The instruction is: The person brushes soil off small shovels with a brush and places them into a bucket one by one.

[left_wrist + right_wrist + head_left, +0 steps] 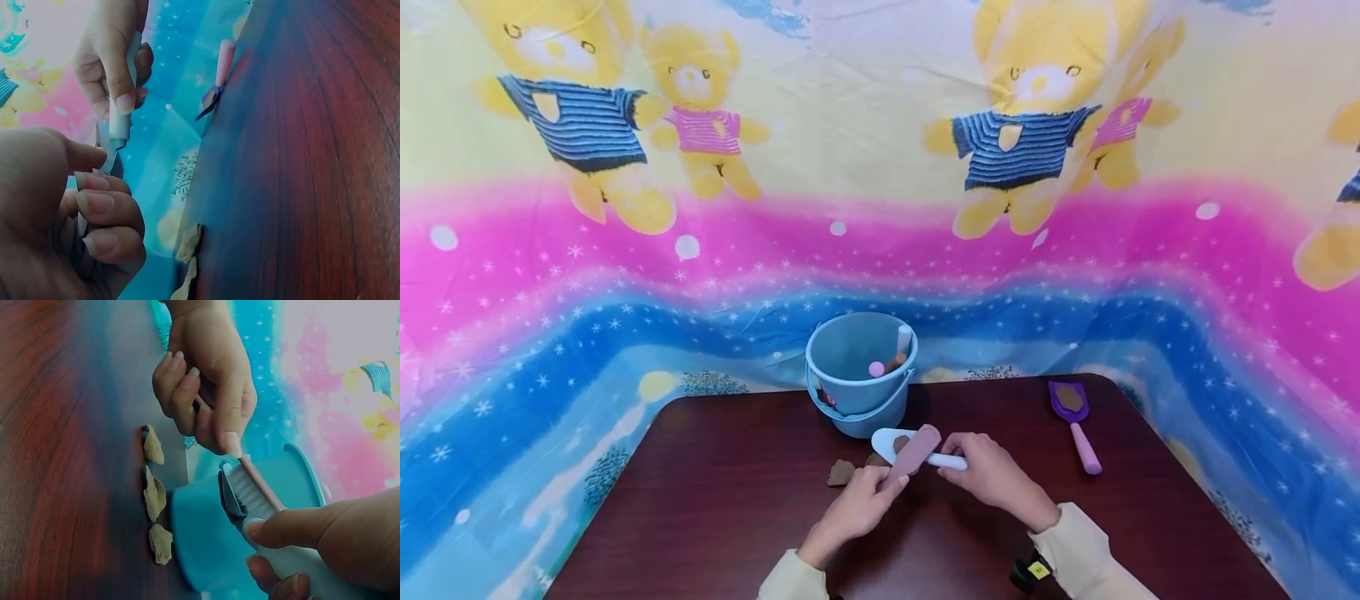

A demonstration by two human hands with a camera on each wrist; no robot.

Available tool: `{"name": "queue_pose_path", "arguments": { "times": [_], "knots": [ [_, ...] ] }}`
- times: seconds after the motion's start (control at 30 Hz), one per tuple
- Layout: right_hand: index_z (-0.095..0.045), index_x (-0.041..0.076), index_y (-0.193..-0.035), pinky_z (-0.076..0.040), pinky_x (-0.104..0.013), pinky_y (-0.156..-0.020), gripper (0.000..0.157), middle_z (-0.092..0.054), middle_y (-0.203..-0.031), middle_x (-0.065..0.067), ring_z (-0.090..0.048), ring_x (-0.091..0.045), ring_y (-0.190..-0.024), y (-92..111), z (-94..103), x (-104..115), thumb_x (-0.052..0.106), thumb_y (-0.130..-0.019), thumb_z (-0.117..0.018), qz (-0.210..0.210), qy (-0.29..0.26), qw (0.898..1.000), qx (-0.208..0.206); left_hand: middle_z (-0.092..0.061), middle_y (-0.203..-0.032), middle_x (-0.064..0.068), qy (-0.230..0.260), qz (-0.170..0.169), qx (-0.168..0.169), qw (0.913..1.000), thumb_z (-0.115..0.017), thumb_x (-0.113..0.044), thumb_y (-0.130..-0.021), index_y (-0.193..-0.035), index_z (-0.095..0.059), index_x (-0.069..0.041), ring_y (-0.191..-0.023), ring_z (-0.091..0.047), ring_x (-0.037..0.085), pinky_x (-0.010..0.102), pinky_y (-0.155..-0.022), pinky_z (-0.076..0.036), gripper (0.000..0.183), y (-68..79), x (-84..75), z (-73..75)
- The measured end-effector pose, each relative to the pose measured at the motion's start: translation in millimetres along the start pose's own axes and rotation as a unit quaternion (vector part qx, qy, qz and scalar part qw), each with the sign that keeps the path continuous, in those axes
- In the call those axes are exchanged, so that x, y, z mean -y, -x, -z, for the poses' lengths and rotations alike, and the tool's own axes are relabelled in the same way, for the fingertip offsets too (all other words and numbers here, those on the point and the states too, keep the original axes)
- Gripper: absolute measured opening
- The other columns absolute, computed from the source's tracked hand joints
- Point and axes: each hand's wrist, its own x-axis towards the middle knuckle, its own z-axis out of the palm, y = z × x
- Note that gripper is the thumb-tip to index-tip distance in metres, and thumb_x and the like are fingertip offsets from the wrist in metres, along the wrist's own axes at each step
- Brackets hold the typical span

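My left hand (pixel 853 504) pinches the lower end of a flat pink stick with a rounded tip (pixel 917 450). My right hand (pixel 992 475) grips the white handle (pixel 953 462) of a small pale blue toy shovel (pixel 882 438). A brown clay-like lump (pixel 901 444) shows at the shovel's scoop, partly hidden because the pink stick crosses over it. In the right wrist view, the stick lies along the shovel's ridged part (pixel 250 495). Brown clay-like pieces (pixel 153 495) lie on the table beside the bucket, below the hands.
Behind the hands stands a light blue bucket (pixel 857 396) with its handle down, holding a white handle, a pink round end and an orange piece. On the table's right lies a purple shovel (pixel 1063 412) with a pink handle and a brown lump. A printed cloth surrounds the dark wooden table (pixel 730 500).
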Motion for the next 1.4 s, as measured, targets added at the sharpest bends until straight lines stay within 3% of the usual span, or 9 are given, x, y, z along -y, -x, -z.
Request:
{"name": "queue_pose_path", "arguments": {
  "times": [0.17,0.47,0.67,0.87,1.03,1.23,1.4],
  "knots": [
    [-0.071,0.014,-0.093,-0.051,-0.030,-0.067,0.016,-0.068,-0.081,0.006,-0.059,-0.008,-0.070,1,0.5,1,0.015,-0.084,-0.084,-0.008,0.008,1.000,0.000,-0.040,-0.058,-0.011,-0.047,-0.011,-0.012,0.9988,-0.056,-0.033,-0.105,-0.082,-0.065,-0.003,-0.049,-0.036,-0.001,0.018,-0.047,-0.031,0.039,-0.1,4.5,3.2],
    [-0.071,0.013,-0.093,-0.050,-0.031,-0.065,0.016,-0.069,-0.082,0.005,-0.058,-0.009,-0.070,1,-0.7,3,0.012,-0.083,-0.084,-0.009,0.012,1.000,0.000,-0.044,-0.057,-0.012,-0.094,0.000,-0.033,0.9951,-0.058,-0.034,-0.104,-0.072,-0.057,-0.019,-0.049,-0.039,0.001,0.019,-0.046,-0.033,0.035,3.6,9.8,6.9],
    [-0.070,0.014,-0.094,-0.050,-0.031,-0.066,0.016,-0.068,-0.083,0.005,-0.058,-0.009,-0.070,0,-1.8,3,0.014,-0.084,-0.084,-0.014,0.008,1.000,0.008,-0.043,-0.056,-0.011,-0.106,0.007,-0.049,0.9932,-0.058,-0.035,-0.104,-0.070,-0.054,-0.019,-0.051,-0.039,0.002,0.020,-0.045,-0.032,0.037,8.4,11.8,12.0],
    [-0.069,0.015,-0.093,-0.051,-0.033,-0.067,0.018,-0.068,-0.084,0.004,-0.058,-0.010,-0.071,1,-2.3,0,0.018,-0.084,-0.084,-0.024,0.014,1.000,0.012,-0.045,-0.058,-0.009,-0.138,0.012,-0.072,0.9878,-0.058,-0.037,-0.103,-0.071,-0.056,-0.020,-0.062,-0.043,0.006,0.021,-0.056,-0.036,0.037,12.9,16.0,16.7],
    [-0.069,0.015,-0.093,-0.050,-0.033,-0.067,0.018,-0.069,-0.084,0.003,-0.058,-0.010,-0.071,2,0.0,-3,0.018,-0.084,-0.085,-0.035,0.021,0.999,0.009,-0.046,-0.063,-0.007,-0.116,0.035,-0.081,0.9893,-0.058,-0.037,-0.104,-0.079,-0.063,-0.017,-0.066,-0.045,0.008,0.023,-0.060,-0.040,0.033,14.1,21.9,25.1],
    [-0.069,0.015,-0.093,-0.051,-0.032,-0.067,0.018,-0.068,-0.081,0.006,-0.059,-0.008,-0.070,6,5.1,-8,0.019,-0.085,-0.084,-0.032,0.021,0.999,0.017,-0.043,-0.059,-0.008,-0.079,0.031,-0.077,0.9934,-0.058,-0.031,-0.104,-0.080,-0.065,-0.007,-0.052,-0.041,0.004,0.021,-0.049,-0.036,0.035,15.8,27.2,34.9],
    [-0.069,0.014,-0.092,-0.050,-0.031,-0.066,0.019,-0.068,-0.080,0.006,-0.058,-0.007,-0.068,8,8.6,-9,0.020,-0.084,-0.085,-0.030,0.020,0.999,0.012,-0.042,-0.057,-0.007,-0.055,0.054,-0.096,0.9924,-0.058,-0.031,-0.105,-0.082,-0.065,-0.003,-0.048,-0.038,0.005,0.022,-0.045,-0.033,0.037,15.4,26.9,41.1]
  ]
}}
